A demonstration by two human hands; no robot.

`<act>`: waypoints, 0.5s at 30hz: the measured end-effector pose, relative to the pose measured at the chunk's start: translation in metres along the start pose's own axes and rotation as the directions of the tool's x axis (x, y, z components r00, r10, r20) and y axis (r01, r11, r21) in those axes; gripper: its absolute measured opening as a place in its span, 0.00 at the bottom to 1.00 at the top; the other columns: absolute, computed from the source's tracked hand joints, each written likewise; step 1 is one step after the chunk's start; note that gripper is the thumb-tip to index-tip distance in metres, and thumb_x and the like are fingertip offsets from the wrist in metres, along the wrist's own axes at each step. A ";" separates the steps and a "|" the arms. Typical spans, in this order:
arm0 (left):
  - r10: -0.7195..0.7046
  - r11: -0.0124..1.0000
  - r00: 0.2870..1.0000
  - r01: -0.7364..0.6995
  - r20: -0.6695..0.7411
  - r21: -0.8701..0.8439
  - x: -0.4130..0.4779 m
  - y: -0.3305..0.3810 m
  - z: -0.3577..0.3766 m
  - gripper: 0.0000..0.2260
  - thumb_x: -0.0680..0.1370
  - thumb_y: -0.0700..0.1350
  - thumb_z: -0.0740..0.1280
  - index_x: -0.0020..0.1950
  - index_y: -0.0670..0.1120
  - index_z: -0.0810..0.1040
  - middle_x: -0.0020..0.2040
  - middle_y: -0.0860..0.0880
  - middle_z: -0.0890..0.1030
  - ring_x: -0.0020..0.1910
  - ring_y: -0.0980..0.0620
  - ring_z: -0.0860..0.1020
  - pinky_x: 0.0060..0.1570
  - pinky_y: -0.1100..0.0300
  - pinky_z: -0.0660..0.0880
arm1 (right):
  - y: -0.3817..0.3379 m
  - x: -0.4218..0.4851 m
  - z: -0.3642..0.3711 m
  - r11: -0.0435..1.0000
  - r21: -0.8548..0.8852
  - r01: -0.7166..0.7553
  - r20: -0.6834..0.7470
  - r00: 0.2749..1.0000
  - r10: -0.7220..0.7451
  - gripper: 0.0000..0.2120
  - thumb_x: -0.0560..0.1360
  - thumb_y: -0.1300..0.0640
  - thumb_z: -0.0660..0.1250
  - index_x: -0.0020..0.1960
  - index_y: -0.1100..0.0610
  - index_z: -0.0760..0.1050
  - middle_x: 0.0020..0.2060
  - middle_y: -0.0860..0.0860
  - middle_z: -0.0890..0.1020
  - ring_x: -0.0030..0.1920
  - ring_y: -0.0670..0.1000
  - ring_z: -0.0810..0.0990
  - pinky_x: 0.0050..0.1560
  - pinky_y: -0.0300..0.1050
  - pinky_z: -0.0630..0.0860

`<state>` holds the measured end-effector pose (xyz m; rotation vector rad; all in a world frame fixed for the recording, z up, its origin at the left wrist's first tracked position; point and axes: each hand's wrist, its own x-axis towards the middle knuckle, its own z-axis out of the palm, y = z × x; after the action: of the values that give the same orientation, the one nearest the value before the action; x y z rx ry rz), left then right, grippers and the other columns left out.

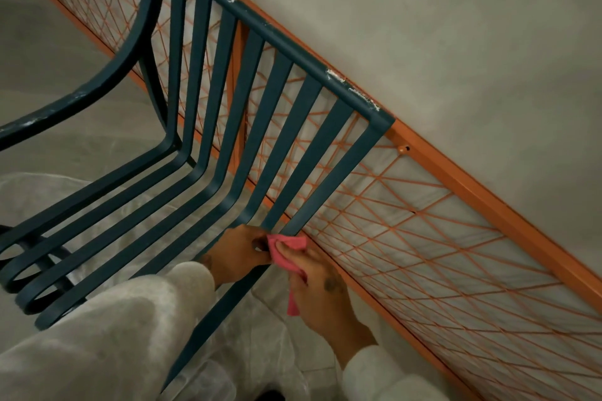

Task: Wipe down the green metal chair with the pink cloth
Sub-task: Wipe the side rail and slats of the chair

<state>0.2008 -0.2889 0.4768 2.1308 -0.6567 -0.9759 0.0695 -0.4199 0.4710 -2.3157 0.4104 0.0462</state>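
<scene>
The dark green metal chair [228,101] fills the left and middle of the head view, with flat slats that run down the back and curve into the seat. White flecks mark its top rail and left armrest. The pink cloth [286,249] is pressed at the bend of the rightmost slats, low in the middle. My right hand [321,290] grips the cloth from the right, and one end hangs below the palm. My left hand [239,254] pinches the cloth's left edge, its fingers against the slats.
An orange metal frame [472,192] with a criss-cross wire grid leans directly behind the chair against a pale wall. Clear plastic sheeting [267,352] covers the tiled floor under the seat. My pale sleeves cover the bottom of the view.
</scene>
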 end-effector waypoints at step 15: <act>0.283 0.950 0.932 -0.305 -0.227 -0.067 0.071 0.133 -0.039 0.22 0.77 0.35 0.66 0.70 0.48 0.72 0.61 0.49 0.80 0.58 0.57 0.77 0.49 0.77 0.72 | -0.052 0.076 -0.127 0.733 0.668 -0.128 -0.337 0.826 0.451 0.17 0.82 0.48 0.60 0.70 0.39 0.70 0.60 0.43 0.77 0.58 0.47 0.76 0.58 0.47 0.73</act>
<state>0.2522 -0.4062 0.5652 1.9431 -0.7734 -0.5928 0.1459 -0.4967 0.5840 -1.5482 0.9084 -0.4600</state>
